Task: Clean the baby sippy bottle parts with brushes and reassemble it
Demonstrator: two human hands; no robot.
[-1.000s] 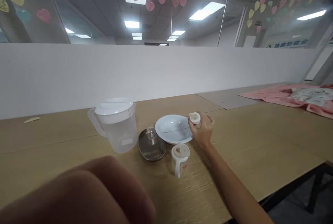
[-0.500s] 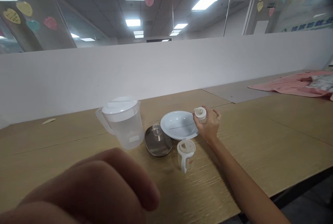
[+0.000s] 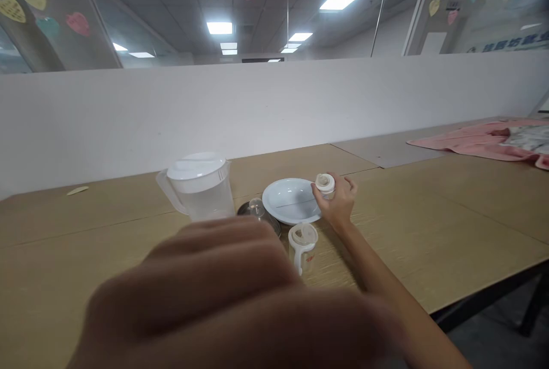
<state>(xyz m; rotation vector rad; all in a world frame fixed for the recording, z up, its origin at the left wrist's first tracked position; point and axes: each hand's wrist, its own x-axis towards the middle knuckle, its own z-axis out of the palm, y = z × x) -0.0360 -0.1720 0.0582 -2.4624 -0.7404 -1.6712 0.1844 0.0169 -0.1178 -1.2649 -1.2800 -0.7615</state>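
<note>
My right hand (image 3: 339,203) is closed around a baby bottle (image 3: 325,183), thumb on one side and fingers on the other. The bottle has a white collar and a pale teat on top, and is at the right rim of a shallow white bowl (image 3: 291,202). Very near the camera, my left hand (image 3: 214,306) fills the lower middle, blurred, with its knuckles bent and fingertips hidden. Just beyond it stands a clear lidded cup (image 3: 303,243) with a white handle and red print. An oval metal tray (image 3: 274,226), holding a clear dome cap (image 3: 256,207), is partly covered by my left hand.
A translucent pitcher (image 3: 199,186) with a white lid stands left of the tray. On the far right lies a pink cloth (image 3: 467,139) with a patterned piece on it. A pale scrap (image 3: 78,190) sits at the back left. A white wall (image 3: 266,106) borders the table's back.
My left hand has moved up and right across the view, now covering much of the tray. My right hand still grips the bottle by the bowl. The view has shifted slightly.
</note>
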